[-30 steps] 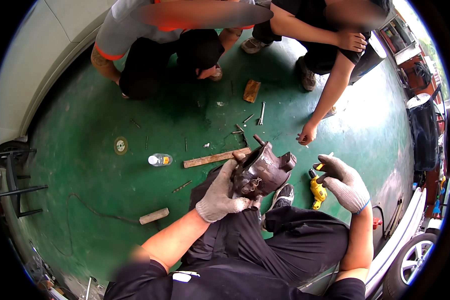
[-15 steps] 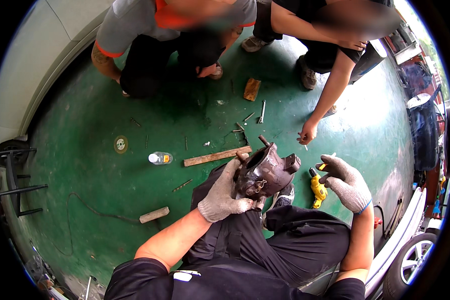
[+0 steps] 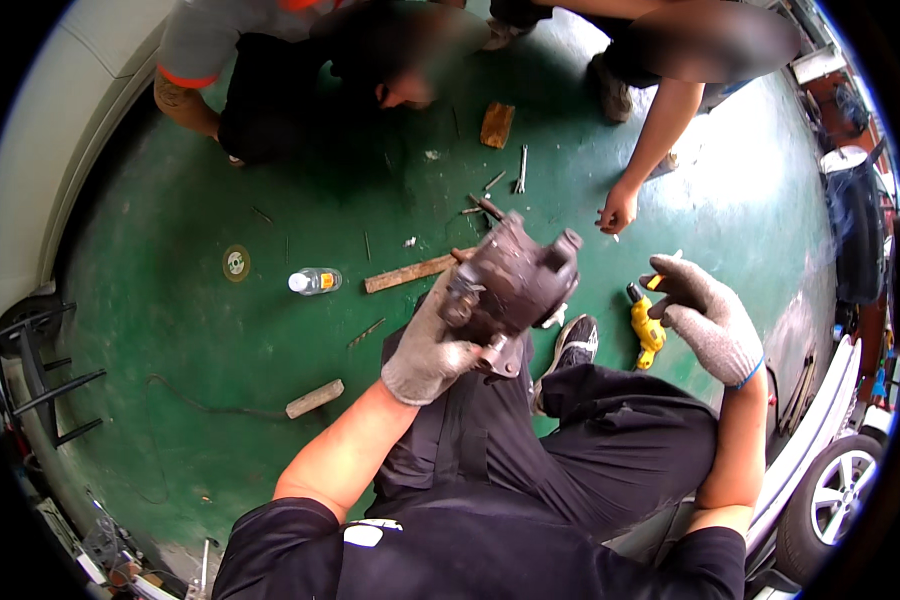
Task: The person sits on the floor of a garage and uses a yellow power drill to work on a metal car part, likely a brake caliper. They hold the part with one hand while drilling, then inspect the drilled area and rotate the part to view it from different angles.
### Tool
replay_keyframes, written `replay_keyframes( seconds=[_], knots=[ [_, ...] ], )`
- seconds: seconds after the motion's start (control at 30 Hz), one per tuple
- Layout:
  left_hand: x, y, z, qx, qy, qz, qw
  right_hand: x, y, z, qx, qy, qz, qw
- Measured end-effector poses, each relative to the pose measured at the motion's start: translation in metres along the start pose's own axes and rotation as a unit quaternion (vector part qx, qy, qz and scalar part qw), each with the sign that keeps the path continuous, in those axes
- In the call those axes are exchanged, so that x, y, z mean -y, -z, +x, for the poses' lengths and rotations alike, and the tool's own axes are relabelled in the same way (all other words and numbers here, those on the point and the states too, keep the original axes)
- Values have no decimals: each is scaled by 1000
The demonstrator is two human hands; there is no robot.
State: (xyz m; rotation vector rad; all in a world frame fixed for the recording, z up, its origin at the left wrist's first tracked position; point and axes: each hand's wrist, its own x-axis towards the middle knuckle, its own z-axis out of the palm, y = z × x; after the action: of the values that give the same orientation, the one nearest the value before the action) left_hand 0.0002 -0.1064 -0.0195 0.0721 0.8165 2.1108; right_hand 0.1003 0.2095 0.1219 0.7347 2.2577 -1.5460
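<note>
My gloved left hand [image 3: 432, 345] grips a dark brown, worn metal casting [image 3: 515, 285] by its left side and underside. The casting is held up over my lap, with stub ends, lugs and a flange jutting from it. To the right, my gloved right hand [image 3: 708, 318] is raised and apart from the casting, fingers bent. Between its fingers sits a slim cigarette-like stick [image 3: 655, 282], yellow at one end, with a pale end past the finger. Just left of that hand, a yellow power drill [image 3: 647, 332] lies on the floor.
On the green floor are a wooden strip [image 3: 405, 274], a clear bottle [image 3: 315, 281], a round disc [image 3: 236, 263], a wrench [image 3: 522, 170], a wood block [image 3: 497, 125] and several thin rods. Two people crouch opposite; one person's hand [image 3: 620, 208] reaches in. A wheel [image 3: 835, 490] is at lower right.
My left hand has lifted and tilted the casting, showing more of its lower flange. My right hand keeps its bent-finger pose. The whole view has shifted slightly.
</note>
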Motion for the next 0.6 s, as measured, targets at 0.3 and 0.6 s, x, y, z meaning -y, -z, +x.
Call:
replay_keyframes(
  seconds=[0.3, 0.6],
  knots=[
    [6, 19, 3, 48, -44, -232, 971, 6, -4, -3, -3, -6, 8, 1000],
    [5, 27, 3, 23, -19, -305, 952, 6, -5, -1, 5, -10, 11, 1000]
  ],
)
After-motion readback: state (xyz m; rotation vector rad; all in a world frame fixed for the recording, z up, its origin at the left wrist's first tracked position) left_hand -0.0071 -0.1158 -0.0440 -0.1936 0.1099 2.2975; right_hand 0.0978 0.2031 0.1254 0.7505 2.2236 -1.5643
